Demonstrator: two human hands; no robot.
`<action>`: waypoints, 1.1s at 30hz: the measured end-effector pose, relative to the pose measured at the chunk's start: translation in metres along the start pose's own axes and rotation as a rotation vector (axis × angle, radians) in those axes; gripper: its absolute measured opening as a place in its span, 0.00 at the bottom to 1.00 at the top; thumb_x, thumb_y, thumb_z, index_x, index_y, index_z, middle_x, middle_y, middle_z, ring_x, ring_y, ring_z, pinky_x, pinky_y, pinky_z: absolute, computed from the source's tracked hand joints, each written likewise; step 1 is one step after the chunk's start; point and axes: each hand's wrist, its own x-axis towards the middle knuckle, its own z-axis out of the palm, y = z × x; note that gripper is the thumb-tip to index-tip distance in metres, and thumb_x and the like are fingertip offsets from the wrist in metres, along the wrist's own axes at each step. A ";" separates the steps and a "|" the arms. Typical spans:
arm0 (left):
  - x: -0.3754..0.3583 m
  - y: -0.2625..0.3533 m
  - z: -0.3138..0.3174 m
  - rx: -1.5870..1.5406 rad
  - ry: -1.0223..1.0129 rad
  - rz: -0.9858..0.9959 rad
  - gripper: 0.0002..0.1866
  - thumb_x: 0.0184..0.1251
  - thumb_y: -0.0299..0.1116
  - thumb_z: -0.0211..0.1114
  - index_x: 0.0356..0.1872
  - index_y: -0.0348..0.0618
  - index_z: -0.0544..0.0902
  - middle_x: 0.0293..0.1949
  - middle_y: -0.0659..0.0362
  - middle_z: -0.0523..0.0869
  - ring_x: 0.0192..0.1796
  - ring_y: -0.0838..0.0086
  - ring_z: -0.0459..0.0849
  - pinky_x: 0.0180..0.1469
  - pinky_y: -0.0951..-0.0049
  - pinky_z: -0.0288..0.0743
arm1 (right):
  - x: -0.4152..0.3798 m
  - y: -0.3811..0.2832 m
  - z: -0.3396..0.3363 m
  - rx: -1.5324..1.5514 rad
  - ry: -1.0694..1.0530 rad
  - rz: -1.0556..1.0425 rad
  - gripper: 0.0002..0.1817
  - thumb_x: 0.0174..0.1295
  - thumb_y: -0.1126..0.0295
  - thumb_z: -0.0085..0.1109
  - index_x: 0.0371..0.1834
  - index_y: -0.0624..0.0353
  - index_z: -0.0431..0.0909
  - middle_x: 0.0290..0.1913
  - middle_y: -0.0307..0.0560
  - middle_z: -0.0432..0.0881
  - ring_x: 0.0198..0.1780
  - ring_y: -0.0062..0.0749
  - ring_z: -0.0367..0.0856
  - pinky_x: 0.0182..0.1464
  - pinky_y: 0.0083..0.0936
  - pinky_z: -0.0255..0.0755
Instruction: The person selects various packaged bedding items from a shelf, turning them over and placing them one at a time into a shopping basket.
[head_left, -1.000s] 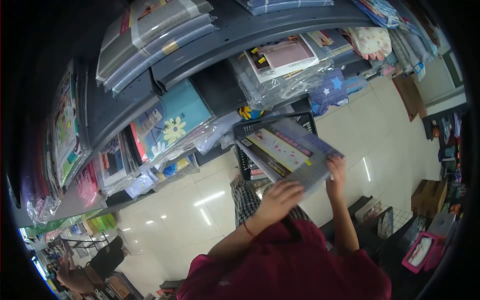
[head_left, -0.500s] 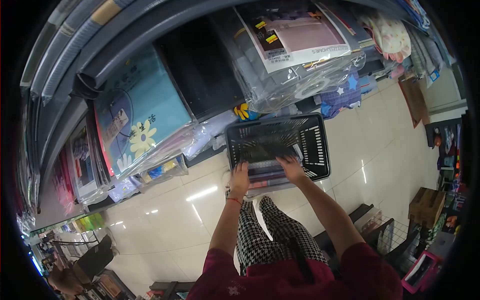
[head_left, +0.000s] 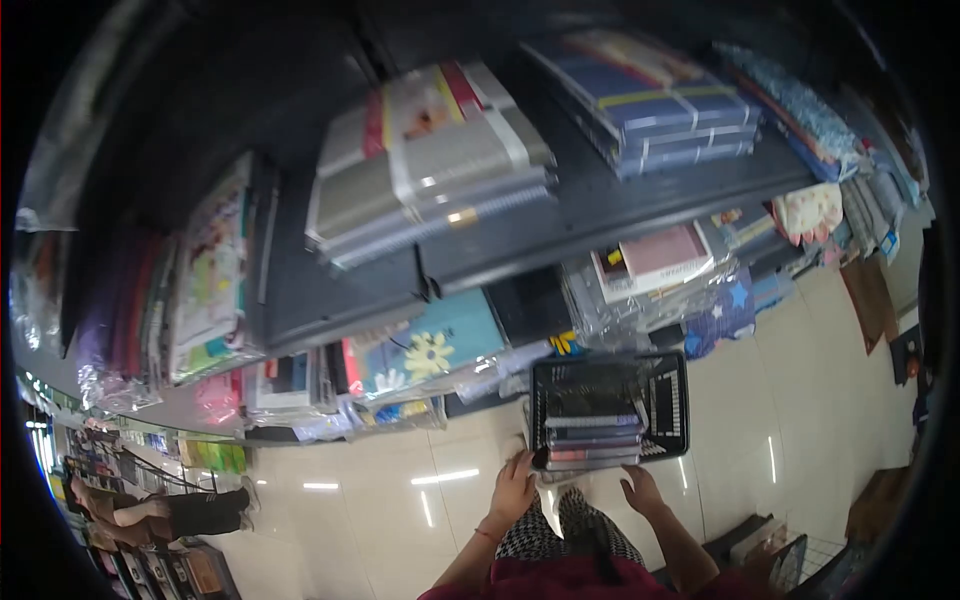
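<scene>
A black plastic basket [head_left: 683, 410] stands below the shelf, in front of my legs. Several flat packs [head_left: 595, 440] are lined up in its near part, edges upward, and a dark pack [head_left: 590, 400] lies behind them. My left hand [head_left: 515, 484] is at the basket's near left corner, fingers loosely extended and holding nothing. To the right, my right hand [head_left: 641, 488] hovers just off the near rim, its fingers apart with nothing in them.
Strapped stacks of grey [head_left: 440, 165] and blue [head_left: 680, 120] fabric packs lie on the upper shelf [head_left: 350, 305]. Below, a turquoise flower-printed pack [head_left: 430, 345] juts toward the aisle. Another person [head_left: 160, 510] is at the far left on the tiled floor [head_left: 380, 500].
Both hands have come out of the basket, back toward my body, and opened. The view has tilted up, showing the upper shelf and its stacks.
</scene>
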 end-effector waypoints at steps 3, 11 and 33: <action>0.027 0.039 -0.084 0.043 0.153 0.115 0.24 0.61 0.24 0.59 0.61 0.38 0.71 0.60 0.44 0.74 0.64 0.49 0.72 0.66 0.56 0.64 | -0.004 -0.007 -0.026 0.097 -0.039 0.039 0.12 0.63 0.71 0.54 0.48 0.59 0.78 0.48 0.59 0.82 0.53 0.57 0.78 0.57 0.43 0.71; 0.121 0.149 -0.302 0.183 0.717 0.427 0.18 0.61 0.18 0.58 0.53 0.37 0.77 0.50 0.48 0.82 0.54 0.54 0.79 0.58 0.61 0.70 | 0.140 -0.282 -0.215 0.249 0.456 -0.472 0.10 0.62 0.80 0.53 0.46 0.65 0.77 0.43 0.53 0.82 0.46 0.46 0.81 0.52 0.33 0.72; 0.189 0.135 -0.341 0.300 0.877 0.699 0.19 0.42 0.12 0.63 0.39 0.40 0.77 0.46 0.52 0.79 0.58 0.54 0.75 0.60 0.57 0.68 | 0.224 -0.421 -0.230 -0.151 1.010 -0.819 0.28 0.38 0.84 0.61 0.48 0.52 0.80 0.53 0.43 0.76 0.57 0.49 0.69 0.59 0.41 0.68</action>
